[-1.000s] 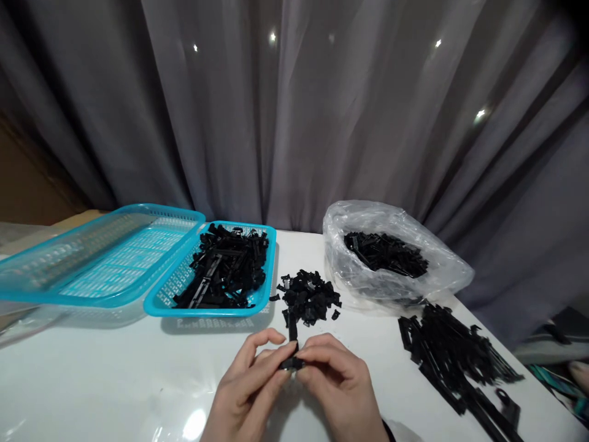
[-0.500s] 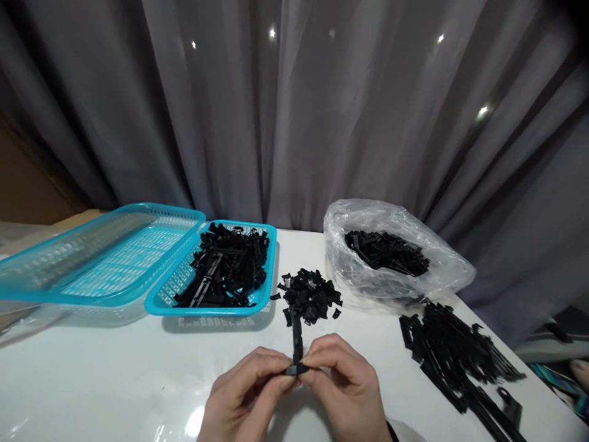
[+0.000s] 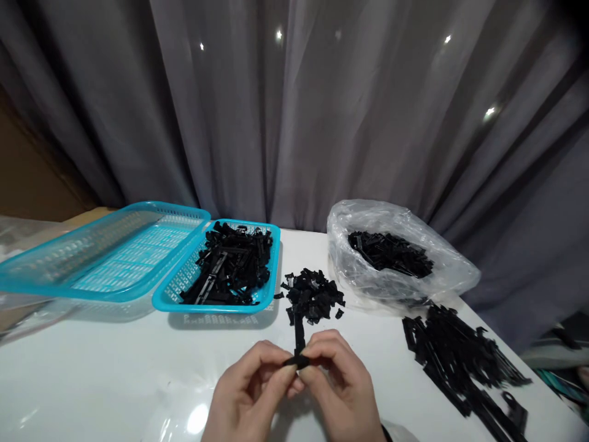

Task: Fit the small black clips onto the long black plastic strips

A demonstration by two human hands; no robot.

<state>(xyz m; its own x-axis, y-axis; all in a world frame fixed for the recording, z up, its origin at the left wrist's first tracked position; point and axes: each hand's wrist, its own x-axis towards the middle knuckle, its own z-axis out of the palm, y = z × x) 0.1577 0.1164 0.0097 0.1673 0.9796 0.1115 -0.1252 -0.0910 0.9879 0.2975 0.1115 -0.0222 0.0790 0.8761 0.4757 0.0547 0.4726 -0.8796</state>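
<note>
A black strip [image 3: 299, 344] is being pinched at lower centre by the fingers of the left hand [image 3: 251, 396] and right hand [image 3: 343, 390]. It is being crowded above by a pile of small clips [image 3: 313, 295], flanked by a filled tray [image 3: 221, 270] and long strips [image 3: 460, 362]; bare surface [image 3: 115, 380] is lying open at lower left.

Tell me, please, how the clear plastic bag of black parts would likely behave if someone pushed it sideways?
The clear plastic bag looks thin and crumpled, so it would probably deform rather than slide cleanly. Its mouth gapes open, so the black parts might spill.
</note>
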